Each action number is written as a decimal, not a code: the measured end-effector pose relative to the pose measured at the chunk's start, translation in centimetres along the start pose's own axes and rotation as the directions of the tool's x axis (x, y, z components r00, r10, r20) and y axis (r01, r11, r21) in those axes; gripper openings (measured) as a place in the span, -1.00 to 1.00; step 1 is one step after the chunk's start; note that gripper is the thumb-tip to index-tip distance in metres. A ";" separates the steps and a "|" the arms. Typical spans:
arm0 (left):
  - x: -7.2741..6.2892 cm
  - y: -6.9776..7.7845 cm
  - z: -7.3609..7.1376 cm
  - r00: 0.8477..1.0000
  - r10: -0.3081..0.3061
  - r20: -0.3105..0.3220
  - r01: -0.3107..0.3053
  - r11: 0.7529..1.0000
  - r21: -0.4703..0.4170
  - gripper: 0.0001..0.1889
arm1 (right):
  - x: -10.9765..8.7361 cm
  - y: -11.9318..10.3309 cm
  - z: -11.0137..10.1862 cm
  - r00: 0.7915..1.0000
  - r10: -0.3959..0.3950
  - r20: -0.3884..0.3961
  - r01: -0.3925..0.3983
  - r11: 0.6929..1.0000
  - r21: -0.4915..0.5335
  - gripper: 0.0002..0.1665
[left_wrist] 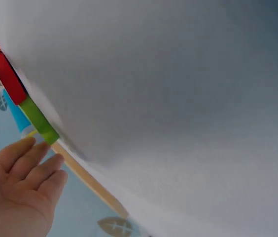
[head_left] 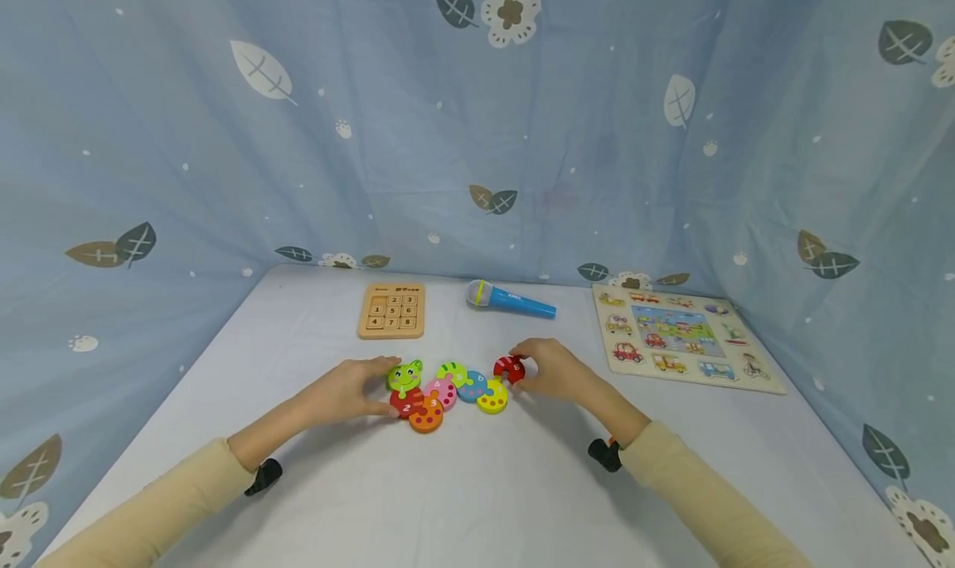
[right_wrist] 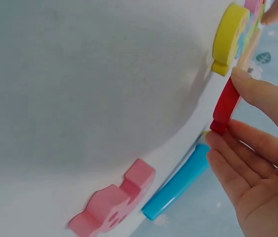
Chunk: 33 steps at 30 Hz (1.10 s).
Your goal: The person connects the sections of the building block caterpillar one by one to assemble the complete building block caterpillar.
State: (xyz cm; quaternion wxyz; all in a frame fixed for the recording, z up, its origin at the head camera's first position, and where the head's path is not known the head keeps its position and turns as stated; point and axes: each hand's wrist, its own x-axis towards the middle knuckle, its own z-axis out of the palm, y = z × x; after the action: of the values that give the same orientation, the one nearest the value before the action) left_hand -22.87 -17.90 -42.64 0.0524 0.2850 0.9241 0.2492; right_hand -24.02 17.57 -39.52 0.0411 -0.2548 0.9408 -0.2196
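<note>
A wooden caterpillar puzzle lies on the table in a zigzag chain: a smiling green head (head_left: 404, 377), a red piece (head_left: 406, 403), an orange piece (head_left: 426, 415), a pink one, a light green one, a blue one (head_left: 472, 386) and a yellow piece (head_left: 492, 397). Around the head end, my left hand (head_left: 349, 392) holds the chain, fingertips at the head and thumb by the red piece. My right hand (head_left: 554, 372) pinches a separate curved red piece (right_wrist: 227, 101) between thumb and fingers, just right of the yellow one. Another pink piece (right_wrist: 112, 202) shows in the right wrist view.
Behind the puzzle are a wooden number slide board (head_left: 391, 311) and a blue toy microphone (head_left: 515, 301). A vehicle picture puzzle board (head_left: 682, 336) lies at the back right. Patterned blue curtains (head_left: 418, 137) surround the white table (head_left: 477, 485).
</note>
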 end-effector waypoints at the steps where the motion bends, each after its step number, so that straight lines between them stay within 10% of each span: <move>1: 0.0 -0.1 0.0 1.000 0.000 -0.004 0.000 1.000 0.000 -0.07 | 0.1 -0.1 0.0 1.000 0.000 0.003 0.000 1.000 0.001 -0.42; 33: 0.0 -0.6 -0.4 1.000 0.003 0.006 -0.003 1.000 -0.005 -0.12 | 1.6 -0.9 0.1 0.991 -0.053 0.127 0.059 0.997 -0.047 -0.49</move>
State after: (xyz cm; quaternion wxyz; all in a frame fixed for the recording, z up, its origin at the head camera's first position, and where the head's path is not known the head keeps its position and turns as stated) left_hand -23.26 -18.44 -42.59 0.0557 0.2869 0.9229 0.2509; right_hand -24.97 16.09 -39.15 0.0874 -0.2955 0.9341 -0.1802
